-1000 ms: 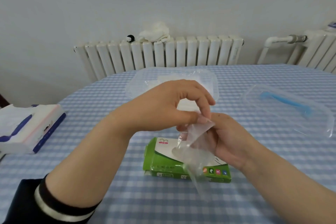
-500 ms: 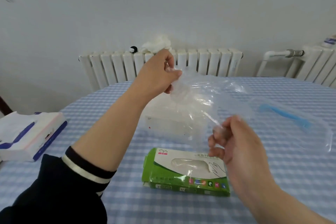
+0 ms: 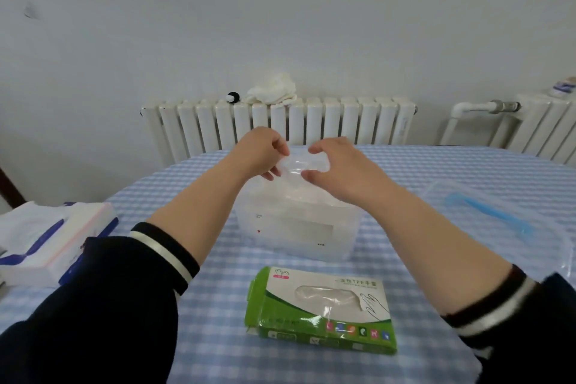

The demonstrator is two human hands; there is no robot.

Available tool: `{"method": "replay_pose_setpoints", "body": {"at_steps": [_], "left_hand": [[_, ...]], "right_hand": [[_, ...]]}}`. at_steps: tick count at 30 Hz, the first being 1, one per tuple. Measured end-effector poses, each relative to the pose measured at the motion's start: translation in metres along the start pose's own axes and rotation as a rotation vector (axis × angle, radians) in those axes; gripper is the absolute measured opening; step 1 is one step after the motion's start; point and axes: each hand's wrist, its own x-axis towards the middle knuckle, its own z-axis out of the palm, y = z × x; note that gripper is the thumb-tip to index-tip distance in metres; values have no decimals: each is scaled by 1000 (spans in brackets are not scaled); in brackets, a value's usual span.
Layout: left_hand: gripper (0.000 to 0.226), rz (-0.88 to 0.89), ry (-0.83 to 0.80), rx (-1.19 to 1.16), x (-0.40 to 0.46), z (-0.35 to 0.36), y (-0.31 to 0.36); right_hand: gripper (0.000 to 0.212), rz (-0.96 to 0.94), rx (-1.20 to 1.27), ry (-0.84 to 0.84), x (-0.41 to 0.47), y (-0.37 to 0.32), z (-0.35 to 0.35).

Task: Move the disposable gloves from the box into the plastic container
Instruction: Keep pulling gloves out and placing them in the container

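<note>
Since half a second ago: both hands brought together over the plastic container [image 3: 296,227]. Left hand [image 3: 260,154] and right hand [image 3: 338,165] pinch one disposable glove [image 3: 304,165] between them. Box [image 3: 321,310] nearer, below wrists. Step: depositing. Next, likely: lower, release.

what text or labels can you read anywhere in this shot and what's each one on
"TPE", within a line of Chinese characters too blurred to read in full: top of the green glove box.
Red logo and row of small icons on the same box: too small to read.
Small marks on the front label of the plastic container: too small to read.
Tissue pack at left: blue and pink print, no legible words.
</note>
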Motion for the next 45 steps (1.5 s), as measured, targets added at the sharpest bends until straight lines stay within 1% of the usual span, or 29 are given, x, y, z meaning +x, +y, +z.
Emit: {"method": "replay_pose_setpoints", "body": {"at_steps": [2,3,4,6,8,9,11,13,17,19,22,24,28,30,33,36,37,39,41,43,45], "left_hand": [[14,-5,-80,112,4,-2,-9],[16,6,-128,203,5,-4,-13],[22,28,-177,312,6,-6,-16],[37,84,-262,533,6,-5,-18],[47,140,-305,766,8,-1,-21],[47,177,-304,882,10,1,-24],[44,234,-305,1070,13,4,-30],[45,243,-333,1114,14,4,-37],[51,131,-379,941,3,1,-36],[51,64,-394,946,-3,3,-34],[45,26,-345,980,-12,9,-36],[45,40,-313,1003,-14,10,-36],[50,52,-319,1006,-19,6,-35],[50,58,-325,999,-19,4,-35],[48,60,-317,989,-20,-1,-33],[35,92,-197,932,-23,-9,-27],[36,104,-147,879,-24,-13,-26],[46,114,-62,760,-27,-21,-25],[50,120,30,658,-30,-27,-29],[44,138,113,592,-33,-29,-37],[33,152,176,513,-37,-30,-43]], "right_hand": [[74,58,-209,-201,16,0,3],[79,79,-288,-299,23,0,7],[80,94,-347,-394,27,-2,10],[73,103,-432,-529,33,-4,18],[56,120,-478,-598,35,-4,25],[47,156,-459,-620,36,-3,27],[36,212,-436,-653,35,-2,28],[37,187,-457,-699,37,3,29],[47,84,-507,-763,48,14,33],[53,47,-488,-736,51,19,30],[61,24,-422,-676,53,19,25],[57,35,-342,-634,53,18,18],[47,64,-174,-523,46,13,-1],[44,58,-163,-464,41,12,-14],[38,42,-177,-325,31,15,-35],[28,21,-39,-175,19,23,-48],[26,8,-6,-122,14,25,-48],[20,-24,71,-1,2,30,-45],[12,-68,187,105,-14,31,-37],[10,-130,336,124,-30,28,-26],[12,-181,475,68,-49,23,-17]]}}
